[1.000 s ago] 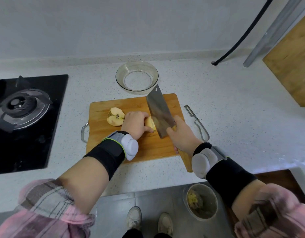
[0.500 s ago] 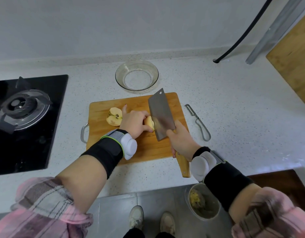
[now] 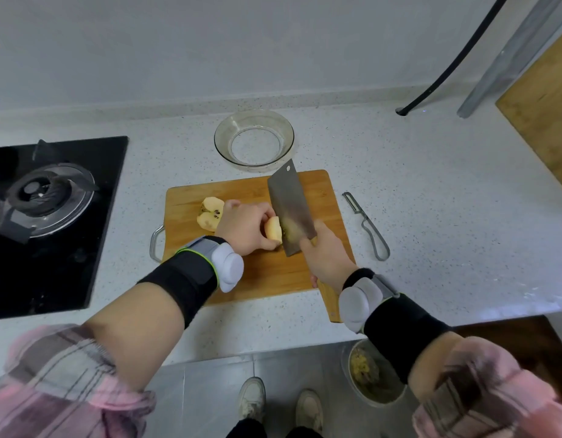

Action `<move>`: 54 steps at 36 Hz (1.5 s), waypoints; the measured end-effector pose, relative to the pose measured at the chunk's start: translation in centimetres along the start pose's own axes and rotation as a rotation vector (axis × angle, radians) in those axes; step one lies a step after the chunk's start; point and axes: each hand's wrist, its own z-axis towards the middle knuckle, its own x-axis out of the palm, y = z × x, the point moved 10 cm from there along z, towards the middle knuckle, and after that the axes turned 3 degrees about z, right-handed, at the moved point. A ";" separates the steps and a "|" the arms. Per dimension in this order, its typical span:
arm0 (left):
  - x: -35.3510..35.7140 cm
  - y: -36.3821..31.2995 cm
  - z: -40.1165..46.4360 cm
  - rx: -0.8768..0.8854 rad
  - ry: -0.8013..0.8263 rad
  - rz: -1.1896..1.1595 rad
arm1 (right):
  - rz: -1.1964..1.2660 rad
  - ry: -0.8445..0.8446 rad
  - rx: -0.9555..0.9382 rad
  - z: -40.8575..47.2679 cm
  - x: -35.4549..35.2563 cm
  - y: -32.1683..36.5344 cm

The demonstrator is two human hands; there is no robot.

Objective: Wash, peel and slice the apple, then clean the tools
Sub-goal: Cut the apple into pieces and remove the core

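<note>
A wooden cutting board (image 3: 267,273) lies on the counter. On its left part rests a peeled apple half (image 3: 210,214), cut face up with the seeds showing. My left hand (image 3: 246,227) grips a second peeled apple piece (image 3: 273,228) near the board's middle. My right hand (image 3: 328,257) holds the wooden handle of a cleaver (image 3: 290,205). The blade stands against the right side of the held piece, its edge down on the board. A metal peeler (image 3: 366,226) lies on the counter just right of the board.
An empty glass bowl (image 3: 254,139) stands behind the board. A black gas hob (image 3: 46,216) fills the left. A second wooden board (image 3: 545,102) leans at far right. A black hose (image 3: 447,61) runs up the wall. A scrap bin (image 3: 368,374) sits on the floor below.
The cleaver has shifted slightly forward and its blade has come more upright against the apple piece. My left hand keeps its grip on the piece.
</note>
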 end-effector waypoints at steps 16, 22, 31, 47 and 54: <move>-2.7 2.2 0.7 -0.077 -0.160 -0.433 | 0.156 -0.101 -0.087 0.3 -6.2 1.0; -2.0 2.8 1.3 -0.073 -0.096 -0.340 | 0.153 -0.078 -0.063 0.4 -6.0 0.1; -1.6 2.5 1.4 -0.049 -0.078 -0.314 | 0.060 -0.030 -0.070 0.0 -3.8 0.7; -1.3 -2.1 2.2 0.009 0.037 0.370 | 0.015 -0.008 -0.046 -0.3 -1.7 1.0; -0.7 -2.5 2.1 0.019 0.060 0.424 | 0.058 -0.017 -0.007 0.0 -1.3 0.2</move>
